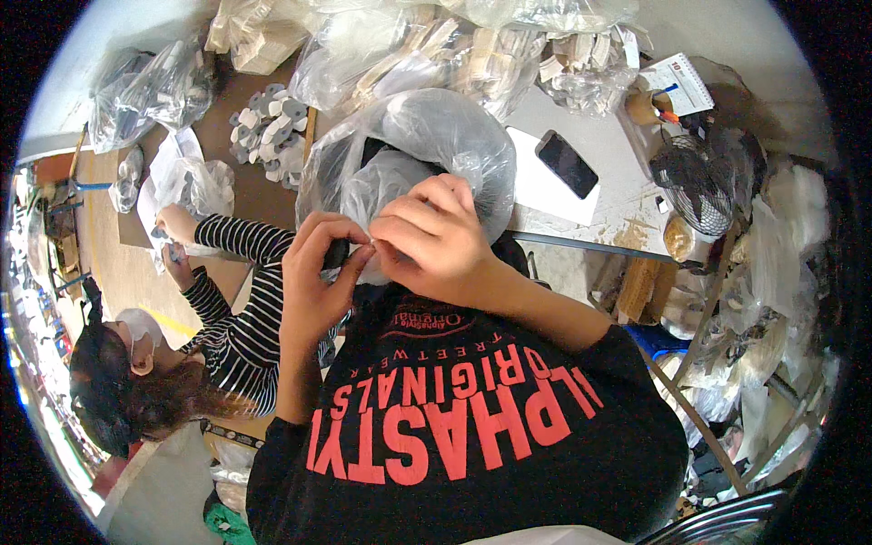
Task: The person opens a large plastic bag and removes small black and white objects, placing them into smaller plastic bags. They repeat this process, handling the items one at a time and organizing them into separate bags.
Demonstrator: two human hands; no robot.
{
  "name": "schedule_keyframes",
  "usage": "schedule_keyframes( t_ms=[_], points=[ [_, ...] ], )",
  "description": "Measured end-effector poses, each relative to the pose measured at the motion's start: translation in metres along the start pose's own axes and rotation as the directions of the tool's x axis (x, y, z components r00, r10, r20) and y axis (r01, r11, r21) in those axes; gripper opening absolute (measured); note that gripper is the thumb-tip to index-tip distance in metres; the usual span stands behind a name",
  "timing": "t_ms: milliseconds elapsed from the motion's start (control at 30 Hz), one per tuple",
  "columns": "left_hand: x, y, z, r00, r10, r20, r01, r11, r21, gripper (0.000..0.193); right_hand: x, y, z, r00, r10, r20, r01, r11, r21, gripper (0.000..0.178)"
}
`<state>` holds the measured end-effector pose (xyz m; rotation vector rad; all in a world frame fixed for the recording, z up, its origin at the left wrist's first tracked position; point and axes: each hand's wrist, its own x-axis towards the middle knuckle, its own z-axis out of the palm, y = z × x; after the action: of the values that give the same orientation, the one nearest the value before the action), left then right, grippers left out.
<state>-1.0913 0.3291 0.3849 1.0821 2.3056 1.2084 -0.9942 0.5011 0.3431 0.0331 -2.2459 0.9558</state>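
Note:
My left hand [320,263] and my right hand [434,234] meet in front of my chest, thumbs and fingertips pinched close together. Whatever is between the fingertips is too small to make out. Something dark [336,254] shows in the hollow of my left hand, its kind unclear. Just beyond both hands, a large clear plastic bag [481,136] stands with its mouth spread wide at the table's edge. Crumpled clear plastic and something black show inside it. My right wrist is close to the bag's near rim.
To the left, a co-worker in a striped top [241,318] handles small grey pieces. A pile of grey-white pieces [271,132] lies on the table. Filled plastic bags [436,54] line the back. Rightward are a phone [568,163] on paper, a desk calendar [679,84] and a black mesh fan [695,182].

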Motion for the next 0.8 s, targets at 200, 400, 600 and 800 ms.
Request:
schedule_keyframes(
  t_ms=[200,400,600,800],
  points=[
    [0.001,0.002,0.012,0.996,-0.037,-0.076,0.032,0.997,-0.065,0.020,0.003,0.002,0.002,0.999,0.048,-0.013,-0.047,0.996,0.070,0.015],
    [-0.008,-0.003,0.017,0.982,-0.173,-0.069,0.152,0.959,-0.238,0.017,0.001,0.004,0.004,0.990,0.137,0.033,-0.140,0.967,0.210,0.017],
    [-0.010,-0.001,0.015,0.977,-0.206,-0.049,0.186,0.946,-0.265,0.014,0.002,0.003,0.004,0.985,0.154,0.075,-0.168,0.954,0.248,0.015],
    [-0.010,-0.003,0.017,0.956,-0.293,-0.016,0.271,0.904,-0.332,0.013,0.005,0.005,0.004,0.986,0.152,0.069,-0.163,0.963,0.214,0.014]
  ],
)
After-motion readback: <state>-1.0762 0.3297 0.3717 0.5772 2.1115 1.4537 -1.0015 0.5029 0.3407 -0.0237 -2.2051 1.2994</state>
